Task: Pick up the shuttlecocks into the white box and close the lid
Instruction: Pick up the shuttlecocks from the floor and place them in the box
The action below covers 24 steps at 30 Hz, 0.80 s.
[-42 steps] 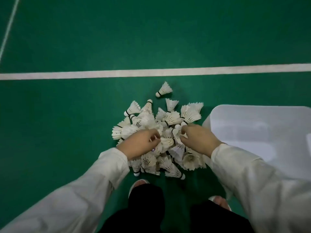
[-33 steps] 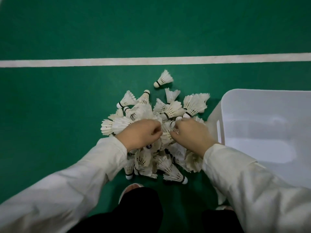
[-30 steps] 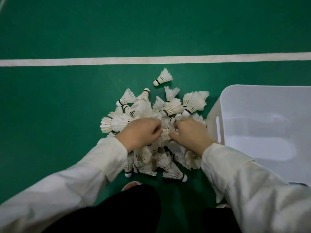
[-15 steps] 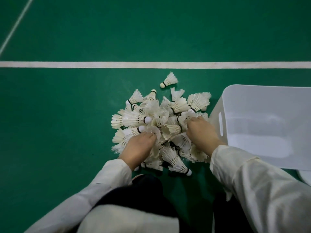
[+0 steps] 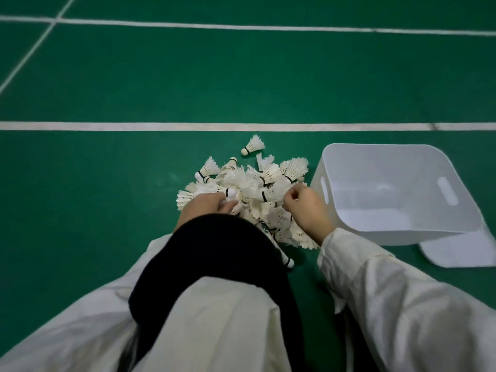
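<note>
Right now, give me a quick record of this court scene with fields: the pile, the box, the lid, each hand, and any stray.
pile: shuttlecocks heaped on the green floor, left of the box
white box: open, looks empty
lid: flat on the floor, partly under the box's near right corner
left hand: on the pile, fingers curled on shuttlecocks
right hand: at the pile's right edge, fingers pinched
stray shuttlecock: alone beyond the pile
</note>
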Motion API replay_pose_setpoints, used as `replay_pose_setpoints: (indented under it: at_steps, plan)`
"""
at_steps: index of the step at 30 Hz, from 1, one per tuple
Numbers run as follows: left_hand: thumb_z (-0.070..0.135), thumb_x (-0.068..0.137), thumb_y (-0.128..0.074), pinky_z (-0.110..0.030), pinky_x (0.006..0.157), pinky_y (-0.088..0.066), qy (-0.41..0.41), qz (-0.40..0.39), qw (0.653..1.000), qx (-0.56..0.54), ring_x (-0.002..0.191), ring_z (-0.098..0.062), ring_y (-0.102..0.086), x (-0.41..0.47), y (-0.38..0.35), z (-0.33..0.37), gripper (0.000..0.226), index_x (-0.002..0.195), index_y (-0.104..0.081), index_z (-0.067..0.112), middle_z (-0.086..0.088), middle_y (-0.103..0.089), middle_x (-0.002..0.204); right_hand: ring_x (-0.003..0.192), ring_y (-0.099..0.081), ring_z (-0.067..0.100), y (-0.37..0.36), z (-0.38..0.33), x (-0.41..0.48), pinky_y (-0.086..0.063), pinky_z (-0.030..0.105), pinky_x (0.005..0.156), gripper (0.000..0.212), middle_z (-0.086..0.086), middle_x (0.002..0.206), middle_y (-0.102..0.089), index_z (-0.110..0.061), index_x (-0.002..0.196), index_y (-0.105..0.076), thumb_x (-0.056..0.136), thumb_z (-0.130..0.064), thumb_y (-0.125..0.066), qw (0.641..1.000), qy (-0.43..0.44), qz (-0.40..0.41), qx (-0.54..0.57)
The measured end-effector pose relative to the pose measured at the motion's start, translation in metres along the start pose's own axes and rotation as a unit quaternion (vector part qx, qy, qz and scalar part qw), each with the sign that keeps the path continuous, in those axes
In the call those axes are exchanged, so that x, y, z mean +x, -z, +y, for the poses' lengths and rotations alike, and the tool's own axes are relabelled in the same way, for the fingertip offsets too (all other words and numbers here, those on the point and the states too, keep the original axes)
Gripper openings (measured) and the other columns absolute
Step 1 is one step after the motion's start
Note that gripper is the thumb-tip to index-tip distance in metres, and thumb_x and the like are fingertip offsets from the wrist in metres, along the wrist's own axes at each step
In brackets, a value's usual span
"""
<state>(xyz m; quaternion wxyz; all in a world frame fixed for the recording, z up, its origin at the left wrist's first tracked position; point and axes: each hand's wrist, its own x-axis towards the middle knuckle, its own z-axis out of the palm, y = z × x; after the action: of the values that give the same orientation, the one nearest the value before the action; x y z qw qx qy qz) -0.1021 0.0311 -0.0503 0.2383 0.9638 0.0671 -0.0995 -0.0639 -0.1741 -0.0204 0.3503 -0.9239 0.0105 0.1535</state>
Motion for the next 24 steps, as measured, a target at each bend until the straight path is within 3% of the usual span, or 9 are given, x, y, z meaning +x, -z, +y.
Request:
replay_pose_setpoints:
  at_steps: [3, 5, 8, 10, 14, 16, 20, 22, 24]
  plan:
    - [0.057, 0.091, -0.035, -0.023, 0.056, -0.038, 0.013, 0.015, 0.999, 0.029, 0.054, -0.006, -0.043, -0.002, 0.008, -0.007, 0.044, 0.061, -0.041, 0.026, 0.009, -0.044, 0.057, 0.059, -0.049, 0.015, -0.012, -0.003, -0.008, -0.036, 0.022, 0.050, 0.015, 0.003, 0.074, -0.057, -0.006, 0.088, -0.054, 0.093, -0.014, -0.043, 1.000, 0.027, 0.014, 0.002]
    - [0.056, 0.092, -0.033, -0.023, 0.055, -0.041, 0.032, 0.010, 0.998, 0.054, 0.062, -0.012, -0.052, -0.001, 0.009, -0.012, 0.043, 0.070, -0.049, 0.022, 0.006, -0.052, 0.063, 0.065, -0.051, 0.014, -0.017, 0.000, -0.008, -0.041, 0.023, 0.056, 0.014, 0.005, 0.080, -0.059, -0.006, 0.091, -0.056, 0.091, -0.017, -0.047, 0.999, 0.045, 0.007, -0.011]
    - [0.047, 0.093, -0.037, -0.028, 0.062, -0.046, 0.086, 0.014, 0.995, 0.047, 0.073, -0.017, -0.058, 0.004, 0.006, -0.027, 0.030, 0.098, -0.054, 0.023, 0.002, -0.064, 0.082, 0.089, -0.051, 0.016, -0.022, 0.003, 0.001, -0.042, 0.026, 0.080, 0.030, 0.003, 0.103, -0.052, -0.007, 0.107, -0.056, 0.086, -0.028, -0.060, 0.993, 0.088, -0.028, -0.070]
    - [0.041, 0.092, -0.040, -0.029, 0.069, -0.047, 0.108, -0.009, 0.994, 0.012, 0.082, -0.016, -0.058, 0.008, -0.001, -0.036, 0.031, 0.113, -0.052, 0.021, -0.001, -0.064, 0.100, 0.098, -0.047, 0.017, -0.025, 0.005, 0.009, -0.039, 0.026, 0.086, 0.040, 0.004, 0.110, -0.047, -0.005, 0.114, -0.055, 0.084, -0.030, -0.065, 0.988, 0.106, -0.047, -0.098]
    - [0.034, 0.089, -0.050, -0.031, 0.077, -0.041, 0.157, 0.014, 0.986, -0.055, 0.099, -0.020, -0.053, 0.015, -0.016, -0.045, 0.048, 0.130, -0.041, 0.012, -0.008, -0.044, 0.131, 0.111, -0.045, 0.022, -0.037, 0.012, 0.023, -0.035, 0.024, 0.094, 0.036, 0.009, 0.117, -0.046, -0.002, 0.117, -0.054, 0.085, -0.014, -0.064, 0.980, 0.129, -0.061, -0.139]
    - [0.034, 0.084, -0.056, -0.031, 0.077, -0.041, 0.165, 0.034, 0.979, -0.118, 0.095, -0.020, -0.052, 0.021, -0.022, -0.051, 0.050, 0.128, -0.041, 0.015, -0.008, -0.045, 0.127, 0.111, -0.044, 0.024, -0.041, 0.019, 0.030, -0.034, 0.024, 0.094, 0.030, 0.010, 0.115, -0.047, 0.000, 0.115, -0.057, 0.086, -0.008, -0.060, 0.974, 0.135, -0.068, -0.167]
    - [0.032, 0.082, -0.062, -0.029, 0.077, -0.043, 0.157, 0.004, 0.953, -0.261, 0.096, -0.016, -0.053, 0.036, -0.026, -0.051, 0.044, 0.118, -0.044, 0.014, 0.003, -0.052, 0.108, 0.101, -0.049, 0.024, -0.040, 0.031, 0.037, -0.040, 0.029, 0.081, 0.019, 0.007, 0.107, -0.050, -0.005, 0.101, -0.064, 0.091, -0.018, -0.055, 0.958, 0.162, -0.089, -0.218]
    - [0.022, 0.086, -0.061, -0.026, 0.065, -0.042, 0.177, 0.015, 0.946, -0.271, 0.082, -0.014, -0.050, 0.044, -0.027, -0.050, 0.036, 0.117, -0.047, 0.009, 0.006, -0.050, 0.090, 0.095, -0.055, 0.023, -0.035, 0.034, 0.040, -0.044, 0.032, 0.074, 0.017, 0.002, 0.109, -0.053, -0.011, 0.100, -0.063, 0.092, -0.022, -0.053, 0.957, 0.162, -0.088, -0.223]
    - [0.020, 0.085, -0.062, -0.026, 0.061, -0.041, 0.207, 0.044, 0.939, -0.270, 0.072, -0.015, -0.049, 0.051, -0.031, -0.056, 0.034, 0.114, -0.049, 0.008, 0.002, -0.051, 0.087, 0.093, -0.058, 0.023, -0.032, 0.034, 0.043, -0.046, 0.034, 0.073, 0.018, 0.001, 0.108, -0.057, -0.014, 0.101, -0.062, 0.093, -0.025, -0.051, 0.958, 0.152, -0.086, -0.229]
